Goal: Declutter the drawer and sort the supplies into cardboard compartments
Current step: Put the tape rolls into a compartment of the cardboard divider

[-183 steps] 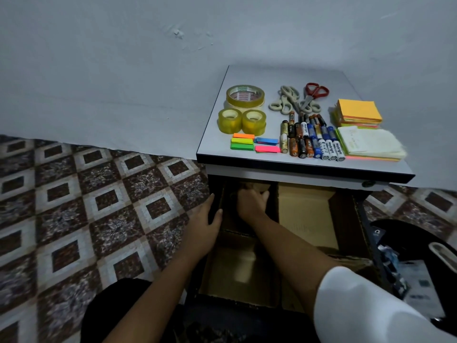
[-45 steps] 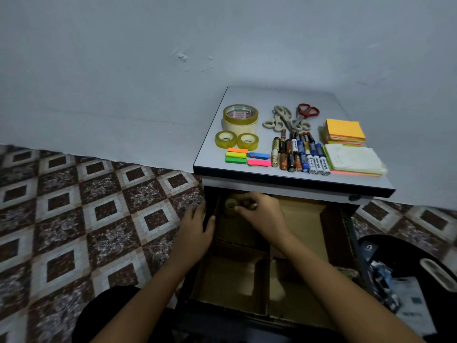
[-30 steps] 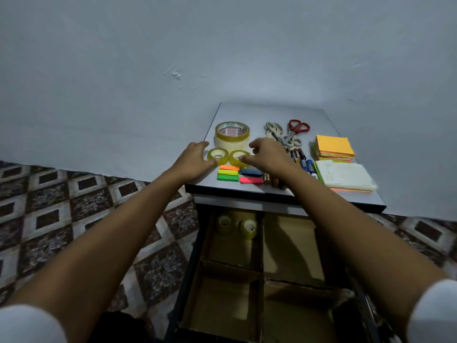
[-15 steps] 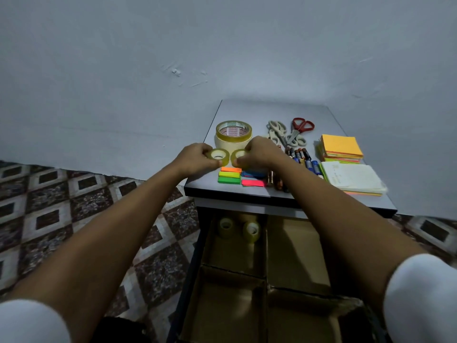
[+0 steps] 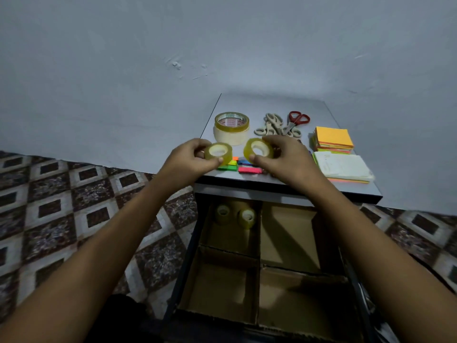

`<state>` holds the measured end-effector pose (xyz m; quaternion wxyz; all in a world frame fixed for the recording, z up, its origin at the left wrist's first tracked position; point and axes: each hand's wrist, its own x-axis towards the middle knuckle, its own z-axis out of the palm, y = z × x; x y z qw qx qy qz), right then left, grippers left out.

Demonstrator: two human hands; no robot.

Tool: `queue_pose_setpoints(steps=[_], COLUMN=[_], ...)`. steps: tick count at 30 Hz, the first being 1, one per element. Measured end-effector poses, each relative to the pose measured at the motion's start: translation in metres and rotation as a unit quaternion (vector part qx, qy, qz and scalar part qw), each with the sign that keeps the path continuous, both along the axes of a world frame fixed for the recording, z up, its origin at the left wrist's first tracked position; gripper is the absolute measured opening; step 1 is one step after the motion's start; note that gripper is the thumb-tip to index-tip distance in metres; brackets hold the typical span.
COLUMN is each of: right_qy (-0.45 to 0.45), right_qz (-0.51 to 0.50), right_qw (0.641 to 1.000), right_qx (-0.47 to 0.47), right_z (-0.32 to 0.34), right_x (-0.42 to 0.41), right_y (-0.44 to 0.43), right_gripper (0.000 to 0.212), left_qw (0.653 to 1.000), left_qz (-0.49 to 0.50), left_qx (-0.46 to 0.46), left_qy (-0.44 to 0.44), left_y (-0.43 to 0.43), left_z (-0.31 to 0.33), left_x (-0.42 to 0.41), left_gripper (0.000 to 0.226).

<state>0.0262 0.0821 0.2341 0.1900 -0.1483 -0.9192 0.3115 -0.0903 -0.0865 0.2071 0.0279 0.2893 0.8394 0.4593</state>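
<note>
My left hand (image 5: 189,160) grips a small yellow tape roll (image 5: 218,151), lifted off the cabinet top (image 5: 272,101). My right hand (image 5: 284,158) grips a second small tape roll (image 5: 258,149) beside it. Below, the open drawer (image 5: 259,258) holds cardboard compartments; the far left compartment (image 5: 230,237) contains two small tape rolls (image 5: 236,215) on edge. A large tape roll (image 5: 231,125) stands on the top behind my hands. The batteries are hidden behind my right hand.
On the cabinet top lie scissors (image 5: 284,125), an orange sticky-note pad (image 5: 332,139), a pale paper stack (image 5: 342,167) and coloured page flags (image 5: 241,167). Patterned floor tiles (image 5: 74,206) spread to the left. The wall (image 5: 173,58) stands close behind.
Both hands have lifted the two small tape rolls off the cabinet top and tilted them toward me. Earlier my hands moved up from the drawer, leaving two rolls in the far left compartment.
</note>
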Motion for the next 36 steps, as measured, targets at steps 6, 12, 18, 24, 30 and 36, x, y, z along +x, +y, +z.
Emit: queue_pose_setpoints(steps=[6, 12, 18, 24, 30, 36], right_qy=[-0.014, -0.048, -0.064, -0.059, -0.056, -0.062], right_qz=[-0.015, -0.057, -0.078, -0.083, -0.084, -0.057], right_qw=[1.000, 0.997, 0.994, 0.993, 0.994, 0.995], right_qx=[-0.011, -0.036, -0.051, -0.052, -0.049, -0.056], right_z=[-0.043, -0.096, -0.126, -0.135, -0.138, -0.134], right_x=[0.053, 0.076, 0.079, 0.081, 0.077, 0.063], right_y=[-0.010, -0.015, -0.016, -0.012, -0.009, -0.017], right_gripper=[0.060, 0.061, 0.059, 0.061, 0.060, 0.057], left_qw=[0.992, 0.981, 0.984, 0.985, 0.984, 0.990], left_qz=[-0.083, -0.096, -0.064, -0.020, -0.039, -0.068], left_qx=[-0.086, -0.150, -0.132, -0.125, -0.120, -0.110], left_qy=[-0.042, -0.081, -0.105, -0.118, -0.122, -0.054], left_y=[-0.019, 0.014, 0.058, 0.085, 0.084, 0.049], left_z=[-0.049, -0.111, -0.146, -0.161, -0.163, -0.140], left_x=[0.049, 0.056, 0.038, 0.029, 0.027, 0.033], left_gripper=[0.049, 0.049, 0.037, 0.033, 0.035, 0.048])
